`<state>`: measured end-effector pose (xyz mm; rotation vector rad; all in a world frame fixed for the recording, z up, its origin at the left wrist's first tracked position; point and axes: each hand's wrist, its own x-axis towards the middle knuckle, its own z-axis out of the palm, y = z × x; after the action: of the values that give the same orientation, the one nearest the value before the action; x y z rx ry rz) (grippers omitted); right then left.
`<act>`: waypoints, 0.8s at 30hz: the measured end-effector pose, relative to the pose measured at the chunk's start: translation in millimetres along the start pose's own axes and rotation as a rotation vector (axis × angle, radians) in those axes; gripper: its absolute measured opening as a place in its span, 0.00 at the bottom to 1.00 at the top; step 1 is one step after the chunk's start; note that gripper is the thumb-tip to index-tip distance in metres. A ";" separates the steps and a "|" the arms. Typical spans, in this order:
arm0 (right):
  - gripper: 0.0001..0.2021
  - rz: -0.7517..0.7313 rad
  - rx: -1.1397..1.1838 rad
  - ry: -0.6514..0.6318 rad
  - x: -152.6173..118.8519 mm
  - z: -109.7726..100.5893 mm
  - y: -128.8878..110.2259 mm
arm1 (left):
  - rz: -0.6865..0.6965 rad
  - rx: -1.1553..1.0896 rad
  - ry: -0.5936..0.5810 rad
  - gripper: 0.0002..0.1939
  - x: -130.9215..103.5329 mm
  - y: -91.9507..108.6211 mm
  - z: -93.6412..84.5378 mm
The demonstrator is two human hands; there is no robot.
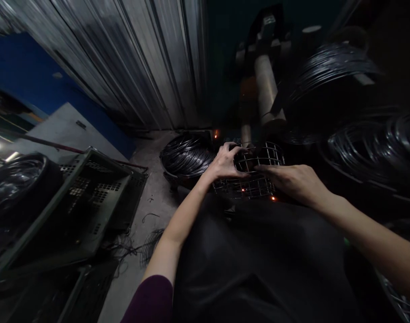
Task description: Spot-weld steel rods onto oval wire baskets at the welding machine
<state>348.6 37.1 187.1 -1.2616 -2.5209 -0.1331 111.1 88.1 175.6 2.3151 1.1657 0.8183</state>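
Observation:
A small round wire basket (267, 154), made of a metal grid, sits between my two hands below the cylindrical arm (267, 87) of a machine. My left hand (226, 161) grips the basket's left side, thumb and fingers curved around it. On the other side, my right hand (297, 181) has its fingers closed at the basket's right edge; the fingertips are partly hidden in shadow. Small orange sparks (273, 198) glow just below the basket. A dark cloth (252, 260) lies over my lap beneath my arms.
A coil of black wire (186, 154) lies left of my left hand. Larger wire coils (379, 143) hang at the right. Green plastic crates (100, 197) stand at the left on the concrete floor (142, 202), near loose wire scraps. A corrugated metal wall (140, 58) rises behind.

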 end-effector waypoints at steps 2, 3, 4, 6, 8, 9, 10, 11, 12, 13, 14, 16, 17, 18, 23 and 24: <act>0.18 0.007 0.007 0.030 6.3 1.4 2.9 | -0.003 0.007 0.016 0.42 7.9 -6.5 -0.3; 0.17 0.019 0.010 0.048 8.8 1.7 3.7 | -0.007 0.010 0.026 0.42 11.2 -9.7 -0.3; 0.17 0.041 0.012 0.069 10.4 1.9 4.0 | -0.011 0.011 0.033 0.42 13.8 -12.5 0.0; 0.17 0.112 0.011 0.113 10.9 2.7 3.5 | -0.012 0.001 0.035 0.41 16.8 -16.5 1.0; 0.19 0.196 0.013 0.147 9.2 4.4 2.8 | -0.001 -0.017 0.024 0.40 18.1 -18.6 1.7; 0.20 0.232 0.016 0.155 8.5 5.8 2.9 | 0.006 -0.022 0.020 0.40 19.0 -19.1 1.6; 0.21 0.262 0.022 0.160 8.6 7.4 3.5 | 0.009 -0.022 0.020 0.41 20.3 -19.6 1.0; 0.22 0.283 0.029 0.162 9.8 9.3 4.7 | 0.006 -0.016 0.024 0.41 22.4 -20.2 -0.1; 0.23 0.299 0.036 0.165 12.5 11.3 6.3 | -0.002 -0.007 0.026 0.42 25.2 -21.1 -1.5; 0.24 0.310 0.042 0.171 16.8 13.3 8.3 | -0.014 0.005 0.026 0.42 28.7 -22.3 -3.2; 0.25 0.319 0.046 0.179 22.7 15.0 10.5 | -0.026 0.015 0.022 0.42 32.6 -23.9 -5.1; 0.25 0.333 0.054 0.196 36.9 16.4 14.2 | -0.045 0.034 0.013 0.42 41.2 -27.9 -8.4; 0.24 0.336 0.059 0.200 43.3 15.4 15.4 | -0.049 0.041 0.007 0.42 45.3 -29.8 -9.5; 0.23 0.337 0.067 0.197 47.4 13.0 16.3 | -0.051 0.043 0.001 0.42 48.9 -31.3 -10.0; 0.20 0.342 0.135 0.162 6.9 -15.2 20.6 | -0.055 -0.006 -0.009 0.45 50.4 -30.1 -9.0; 0.21 0.334 0.147 0.155 -10.1 -21.0 23.2 | -0.053 -0.030 -0.001 0.47 45.1 -30.9 -10.4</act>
<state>377.7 38.8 202.4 -1.5239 -2.1157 0.0307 107.8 143.6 179.0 2.2504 1.2010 0.8103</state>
